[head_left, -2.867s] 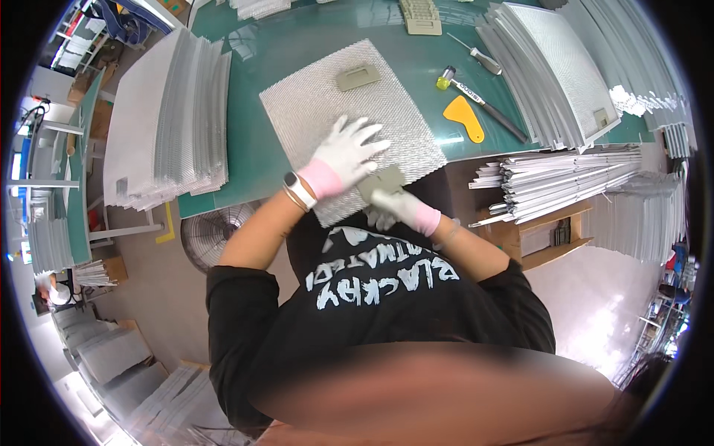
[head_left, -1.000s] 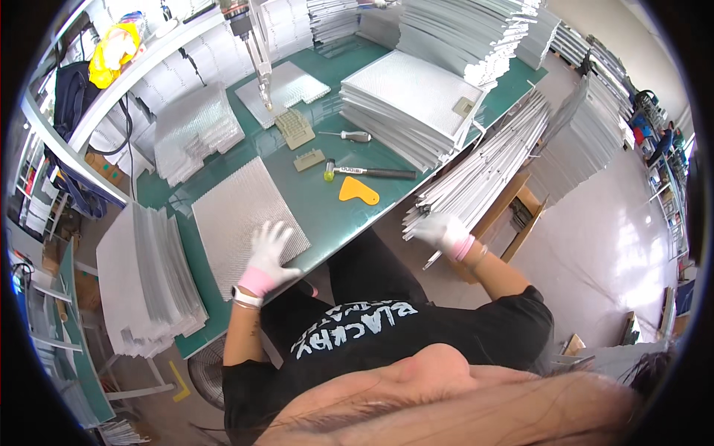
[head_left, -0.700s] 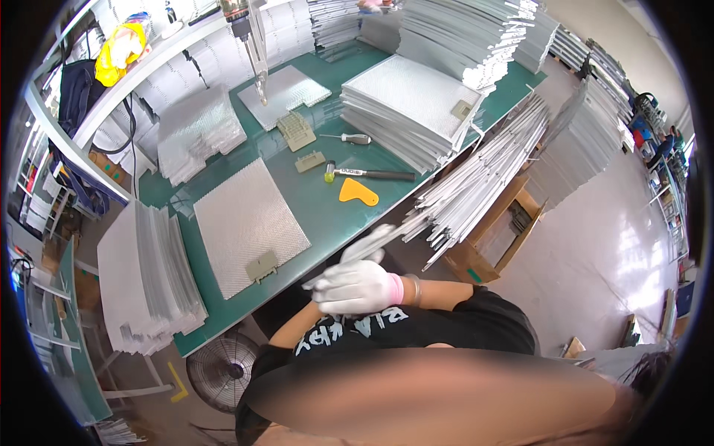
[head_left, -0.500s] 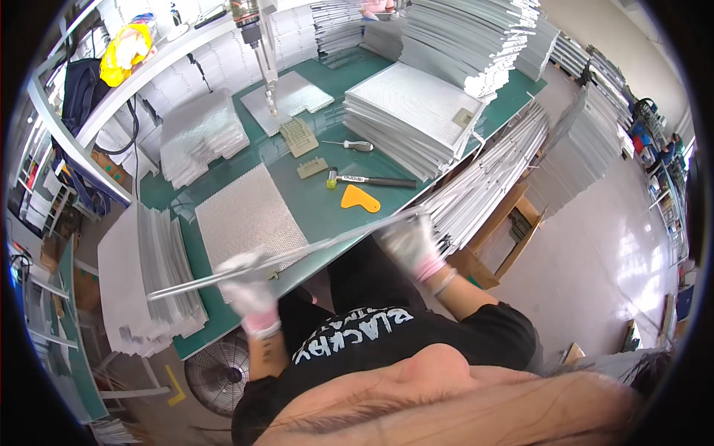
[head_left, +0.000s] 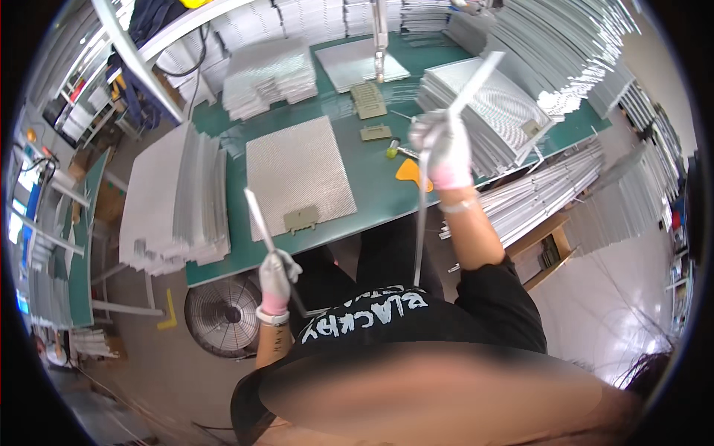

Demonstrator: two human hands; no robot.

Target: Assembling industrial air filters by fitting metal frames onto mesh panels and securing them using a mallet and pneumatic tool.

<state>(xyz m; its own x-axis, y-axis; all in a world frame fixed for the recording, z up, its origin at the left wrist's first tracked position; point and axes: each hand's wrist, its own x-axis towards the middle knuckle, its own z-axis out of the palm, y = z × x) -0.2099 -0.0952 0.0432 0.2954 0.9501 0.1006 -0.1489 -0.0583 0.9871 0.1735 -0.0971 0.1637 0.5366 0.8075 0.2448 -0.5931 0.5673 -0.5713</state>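
My left hand (head_left: 277,279), in a white and pink glove, is closed around a thin pale metal strip (head_left: 259,215) in front of the table's near edge. The strip's upper end leans over the near left of a silver mesh panel (head_left: 297,163). My right hand (head_left: 446,145), gloved alike, is raised over the table, closed around another metal strip (head_left: 478,80). A narrow length (head_left: 421,238) runs down from this hand toward my lap; whether it is the same piece I cannot tell. A beige notched plate (head_left: 301,219) lies on the panel's near edge.
On the green table (head_left: 372,193) lie beige plates (head_left: 369,100), a hammer (head_left: 394,149) partly hidden by my right hand, and a yellow scraper (head_left: 409,172). Stacks of panels stand left (head_left: 160,193) and right (head_left: 483,104). Metal strips (head_left: 550,189) lie beside the table's right edge. A fan (head_left: 223,316) stands below.
The strips were held level across my front by both hands. Now my right hand has risen forward over the table, and the strips stand apart, steeply tilted. The view has shifted too.
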